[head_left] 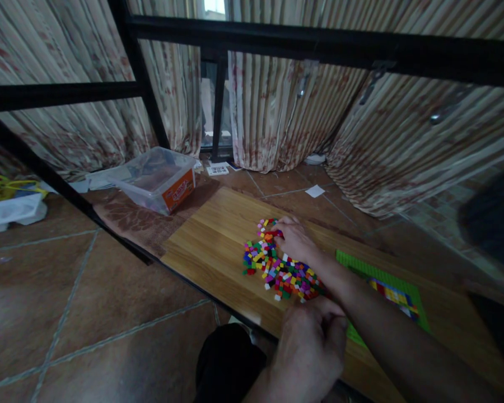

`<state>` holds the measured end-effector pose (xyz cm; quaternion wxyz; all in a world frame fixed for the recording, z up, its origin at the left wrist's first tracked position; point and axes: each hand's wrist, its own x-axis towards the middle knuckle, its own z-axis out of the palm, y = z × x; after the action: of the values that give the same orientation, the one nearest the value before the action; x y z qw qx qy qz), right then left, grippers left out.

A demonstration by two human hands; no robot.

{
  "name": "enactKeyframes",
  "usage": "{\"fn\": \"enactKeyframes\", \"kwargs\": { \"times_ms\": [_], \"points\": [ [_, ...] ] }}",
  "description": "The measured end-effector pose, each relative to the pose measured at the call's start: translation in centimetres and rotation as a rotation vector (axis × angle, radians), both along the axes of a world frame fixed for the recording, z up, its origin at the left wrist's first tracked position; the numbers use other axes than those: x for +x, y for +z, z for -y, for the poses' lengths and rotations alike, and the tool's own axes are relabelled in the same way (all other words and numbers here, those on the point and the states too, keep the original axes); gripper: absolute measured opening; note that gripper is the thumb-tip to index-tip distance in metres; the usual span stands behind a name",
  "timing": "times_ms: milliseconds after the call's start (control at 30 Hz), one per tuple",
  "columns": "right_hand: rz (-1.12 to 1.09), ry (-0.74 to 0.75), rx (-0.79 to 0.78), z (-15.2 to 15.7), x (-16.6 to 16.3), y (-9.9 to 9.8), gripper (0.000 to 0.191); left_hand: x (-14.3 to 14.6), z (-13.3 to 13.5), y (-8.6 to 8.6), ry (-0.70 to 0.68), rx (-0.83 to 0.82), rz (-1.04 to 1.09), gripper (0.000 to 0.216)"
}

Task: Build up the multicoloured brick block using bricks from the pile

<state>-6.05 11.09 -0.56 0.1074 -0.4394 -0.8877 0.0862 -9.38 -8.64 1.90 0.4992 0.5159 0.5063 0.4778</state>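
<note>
Bright plastic bricks (292, 277) lie in a loose heap on the wooden table (210, 235), around the middle, with a thinner scatter trailing off at its far side. Each looks tiny and, by judgement, very light, stiff and hard to break; the smooth sides probably slide easily over the wood, so a careless push would likely spread the heap. The best hold is likely thumb and fingertip on two opposite sides of a single brick, leaving its top and underside free.

The right hand (294, 239) reaches to the far part of the heap, its fingers bent low among the bricks; whether they pinch one cannot be told. The left hand (313, 344) is at the heap's near side, fingers curled and thumb drawn close in a narrow grip, and anything between them is hidden.

To the right, partly behind the right forearm, lies a green baseplate (353, 262) bearing coloured rows (392, 296). It appears thin and fairly stiff, best steadied by a bare edge or corner.
</note>
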Motion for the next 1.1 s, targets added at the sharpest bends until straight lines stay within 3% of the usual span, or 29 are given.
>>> {"fn": "enactKeyframes", "kwargs": {
  "times_ms": [267,400,500,667,767,867,1100],
  "points": [
    [-0.149,-0.113,-0.039,2.5,2.4,0.5,0.013,-0.4,0.0,0.5,-0.014,0.011,-0.021,0.018],
    [-0.306,-0.195,-0.109,4.0,3.8,0.9,0.01,-0.6,-0.3,0.4,0.059,-0.001,-0.006,0.016],
    [-0.506,-0.219,-0.151,5.1,5.0,1.2,0.011,-0.8,-1.0,0.0,0.179,-0.045,0.056,0.015],
    [-1.033,-0.326,-0.333,8.5,7.5,2.0,0.015,-0.9,-3.4,-0.3,0.379,-0.051,0.179,0.025],
    [-1.287,-0.409,-0.43,11.4,8.6,2.4,0.019,0.0,-4.5,-0.1,0.302,0.02,0.232,0.023],
    [-1.484,-0.545,-0.466,14.1,9.2,2.6,0.022,1.6,-4.8,0.0,0.17,-0.012,0.289,0.021],
    [-1.777,-0.802,-0.538,15.1,9.9,2.3,0.026,5.0,-5.5,-0.5,0.229,-0.061,0.346,0.023]
  ]
}}
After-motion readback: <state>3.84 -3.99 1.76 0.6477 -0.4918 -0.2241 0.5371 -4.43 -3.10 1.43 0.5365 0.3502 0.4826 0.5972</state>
